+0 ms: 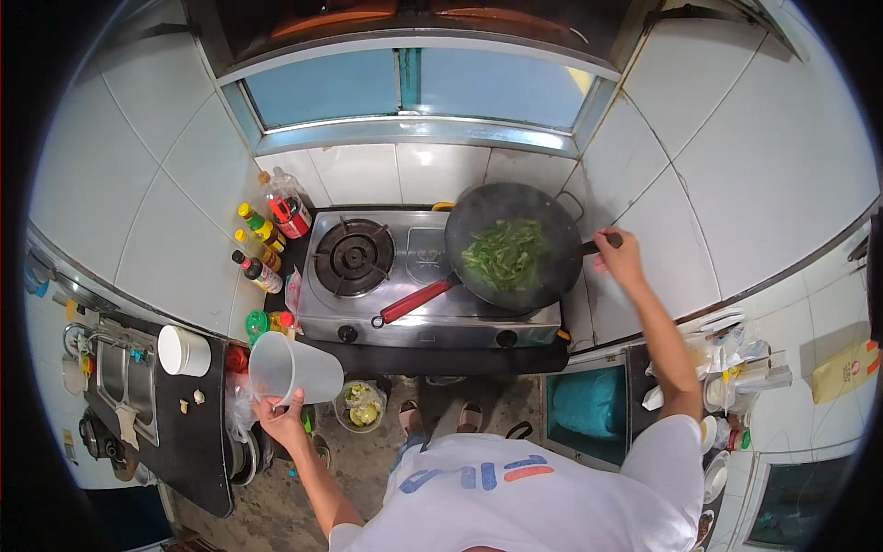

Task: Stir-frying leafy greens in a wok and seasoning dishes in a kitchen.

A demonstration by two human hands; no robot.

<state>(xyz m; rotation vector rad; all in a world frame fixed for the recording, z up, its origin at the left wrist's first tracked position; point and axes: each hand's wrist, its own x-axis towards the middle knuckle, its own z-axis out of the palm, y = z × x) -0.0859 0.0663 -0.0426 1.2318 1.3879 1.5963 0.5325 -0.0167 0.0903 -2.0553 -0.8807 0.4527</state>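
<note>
My left hand (281, 415) grips a translucent plastic pitcher (314, 369), tilted at the stove's front left. At the right, my right hand (619, 257) holds the dark handle (599, 244) of a utensil that reaches over the wok's right rim; its far end cannot be made out. Green leafy vegetables (507, 255) steam in the black wok (476, 207) on the right burner. The wok's red handle (415, 301) points to the front left. Nothing stands on the left burner (354, 257) of the steel gas stove (407, 330).
Sauce and oil bottles (262, 231) line the stove's left side. Further left, a counter (186, 441) holds a white tub (184, 350) beside a steel sink (127, 386). A bin with food scraps (361, 407) stands on the floor. Dishes (717, 472) sit at the right.
</note>
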